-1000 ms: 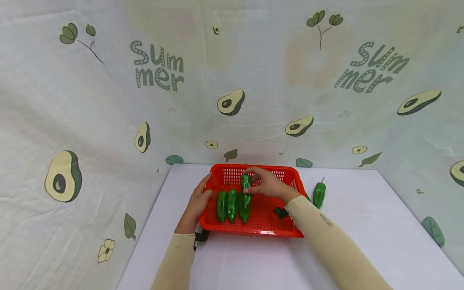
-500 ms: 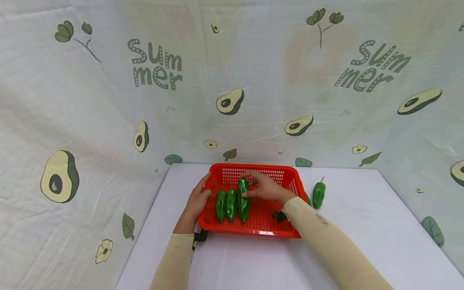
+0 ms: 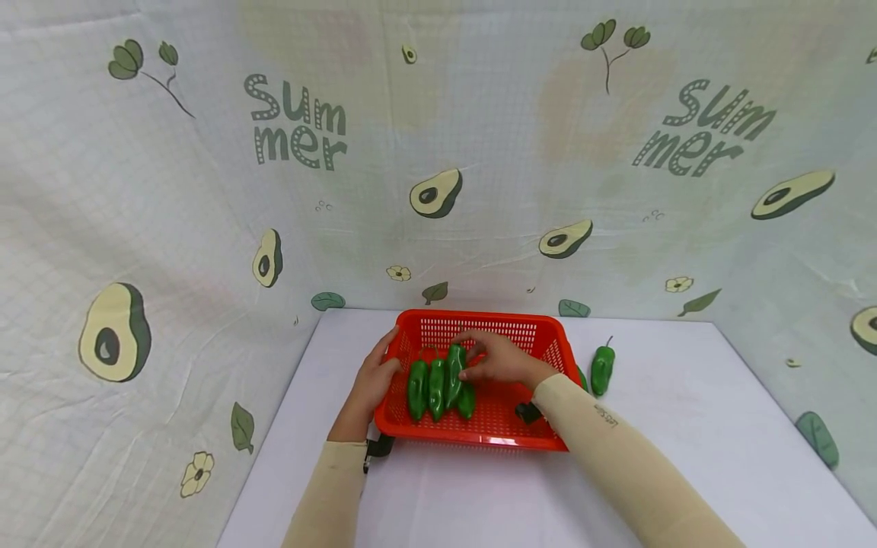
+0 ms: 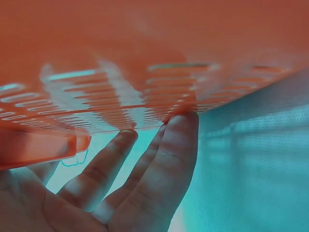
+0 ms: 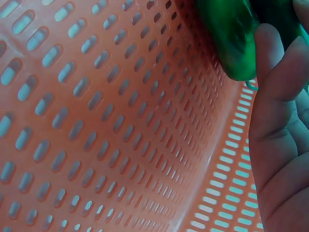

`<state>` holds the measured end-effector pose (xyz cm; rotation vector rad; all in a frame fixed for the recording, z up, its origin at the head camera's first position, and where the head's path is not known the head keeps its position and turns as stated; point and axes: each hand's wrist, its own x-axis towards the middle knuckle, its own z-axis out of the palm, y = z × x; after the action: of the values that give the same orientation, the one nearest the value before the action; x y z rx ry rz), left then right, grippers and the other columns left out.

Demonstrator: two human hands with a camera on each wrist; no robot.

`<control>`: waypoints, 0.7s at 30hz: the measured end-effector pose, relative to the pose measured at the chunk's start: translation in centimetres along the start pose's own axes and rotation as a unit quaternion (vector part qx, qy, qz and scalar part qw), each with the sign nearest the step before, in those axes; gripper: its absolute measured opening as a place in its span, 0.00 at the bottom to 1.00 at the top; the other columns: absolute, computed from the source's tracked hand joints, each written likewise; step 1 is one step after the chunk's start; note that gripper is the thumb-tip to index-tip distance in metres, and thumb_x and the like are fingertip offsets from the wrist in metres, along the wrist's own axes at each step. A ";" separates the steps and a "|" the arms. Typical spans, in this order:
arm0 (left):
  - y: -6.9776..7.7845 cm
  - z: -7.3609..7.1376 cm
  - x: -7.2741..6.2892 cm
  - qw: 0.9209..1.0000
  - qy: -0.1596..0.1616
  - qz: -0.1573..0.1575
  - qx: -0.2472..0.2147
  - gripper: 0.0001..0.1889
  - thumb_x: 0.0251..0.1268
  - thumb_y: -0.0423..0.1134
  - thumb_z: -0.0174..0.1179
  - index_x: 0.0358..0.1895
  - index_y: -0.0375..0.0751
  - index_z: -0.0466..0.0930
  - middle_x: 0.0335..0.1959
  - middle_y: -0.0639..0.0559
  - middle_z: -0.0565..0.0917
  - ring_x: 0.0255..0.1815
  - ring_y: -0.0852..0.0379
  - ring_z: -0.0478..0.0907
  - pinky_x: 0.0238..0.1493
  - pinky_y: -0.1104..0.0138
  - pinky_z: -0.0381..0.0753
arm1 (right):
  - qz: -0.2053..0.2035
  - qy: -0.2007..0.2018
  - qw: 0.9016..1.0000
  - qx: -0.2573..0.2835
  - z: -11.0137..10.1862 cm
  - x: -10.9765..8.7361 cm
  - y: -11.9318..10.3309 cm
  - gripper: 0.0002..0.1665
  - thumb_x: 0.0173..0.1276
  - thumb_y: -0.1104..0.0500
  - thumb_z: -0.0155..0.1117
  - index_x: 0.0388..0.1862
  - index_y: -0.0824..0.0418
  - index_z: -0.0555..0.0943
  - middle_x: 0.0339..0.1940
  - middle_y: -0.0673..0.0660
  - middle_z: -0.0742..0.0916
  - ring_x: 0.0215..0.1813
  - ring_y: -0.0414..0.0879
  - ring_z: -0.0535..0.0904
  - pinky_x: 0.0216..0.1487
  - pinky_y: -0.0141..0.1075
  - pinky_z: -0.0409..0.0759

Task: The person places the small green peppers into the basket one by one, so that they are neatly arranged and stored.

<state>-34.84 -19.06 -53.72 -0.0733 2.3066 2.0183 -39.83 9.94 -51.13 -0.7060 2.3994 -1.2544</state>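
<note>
A red plastic basket (image 3: 507,438) with slotted walls stands on the table. My left hand (image 3: 373,379) holds its left side, thumb at the rim and fingers against the outer wall; the left wrist view shows those fingers (image 4: 178,145) touching the slotted wall. Inside the basket, my right hand (image 3: 502,359) pinches a green pepper (image 3: 455,384) near its stem end. Two more green peppers lie side by side to its left, the nearer one (image 3: 437,388) right beside it. Another pepper (image 3: 467,402) is partly hidden under the held one. In the right wrist view a pepper (image 5: 231,43) shows beside the fingers.
One green pepper (image 3: 603,369) lies on the white table (image 3: 671,411) to the right of the basket. Another pepper (image 3: 582,378) shows partly behind the right sleeve. A printed cloth (image 3: 493,152) hangs behind and along both sides.
The right hand has lowered the pepper and shifted it slightly left, beside the other two. A pepper beneath it has come into view. The left hand stays at the basket's side.
</note>
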 end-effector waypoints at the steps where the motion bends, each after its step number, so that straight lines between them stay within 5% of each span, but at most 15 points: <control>1: 0.0 0.0 0.0 1.000 0.000 0.001 0.000 0.40 0.66 0.36 0.52 0.81 0.73 0.63 0.78 0.51 0.69 0.69 0.39 0.74 0.60 0.45 0.83 | -0.002 0.000 1.000 -0.004 0.0 0.0 0.0 0.40 0.60 0.55 0.84 0.71 0.49 0.78 0.48 0.52 0.87 0.49 0.50 0.86 0.45 0.42 0.88; 21: -0.1 0.0 0.1 1.000 -0.001 0.003 0.001 0.41 0.65 0.36 0.51 0.81 0.73 0.63 0.78 0.52 0.68 0.70 0.41 0.73 0.61 0.46 0.82 | -0.019 0.005 0.996 -0.091 0.5 0.2 -0.1 0.41 0.61 0.51 0.83 0.74 0.49 0.79 0.52 0.44 0.86 0.53 0.44 0.83 0.48 0.38 0.86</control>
<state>-34.93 -19.04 -53.79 -0.0642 2.3111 2.0167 -39.71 9.52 -51.33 -0.8018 2.5437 -1.0636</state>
